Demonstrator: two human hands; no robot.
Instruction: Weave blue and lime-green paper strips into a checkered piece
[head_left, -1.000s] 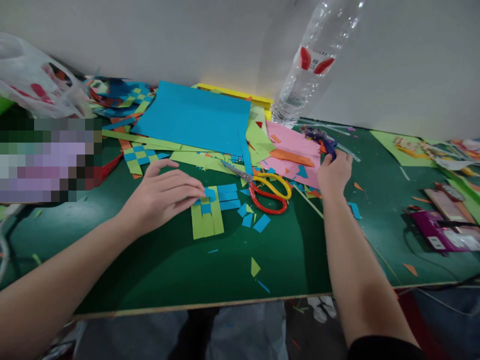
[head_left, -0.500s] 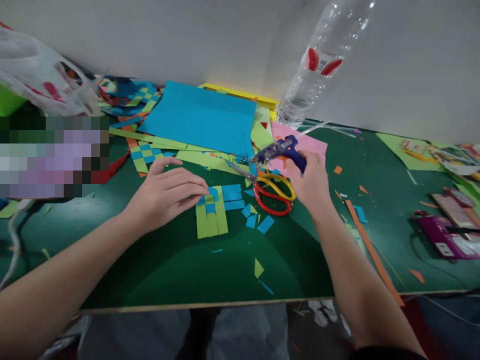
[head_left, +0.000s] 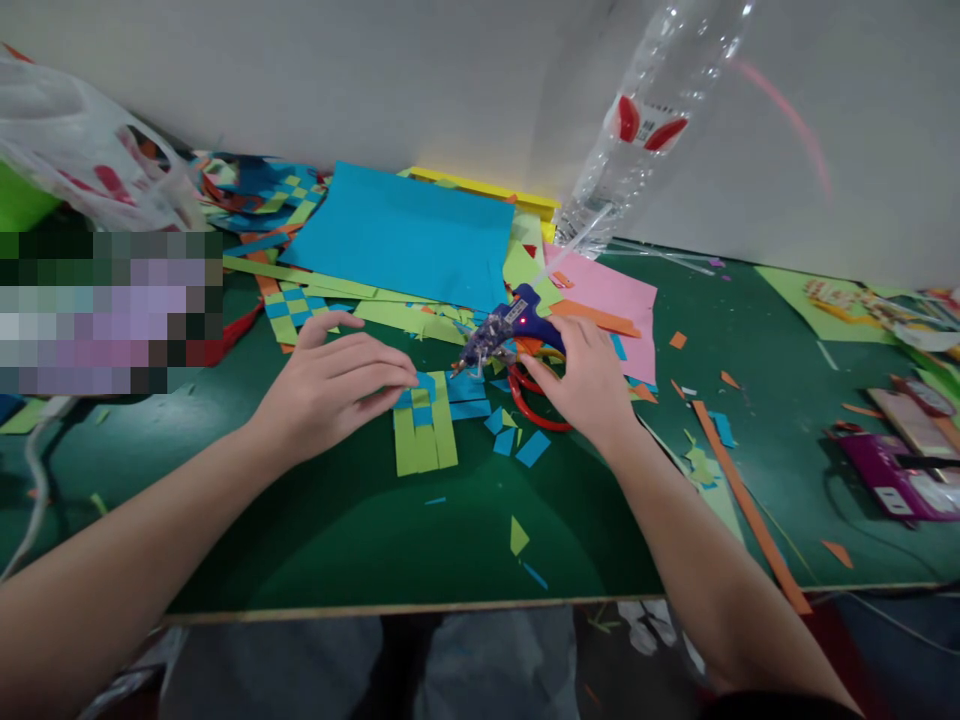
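1. Counter (head_left: 337, 540): green, beneath both sets of fingers.
2. Left hand (head_left: 330, 385): nearer to the woven paper (head_left: 424, 418), fingertips touching its upper left; pinching or only pressing, cannot tell.
3. Right hand (head_left: 600, 385): fingers wrapped around the handle of the glue gun (head_left: 517, 318).
4. Glue gun reaches left from right fingers; long axis slants left and toward wearer, nozzle just right of left fingertips. Contact with paper: cannot tell.
5. Woven paper: green strips run wearerward from left fingertips; blue strips (head_left: 471, 409) stick out rightward, by the nozzle.

Clear bottle (head_left: 646, 125) – white plastic bag (head_left: 67, 125)
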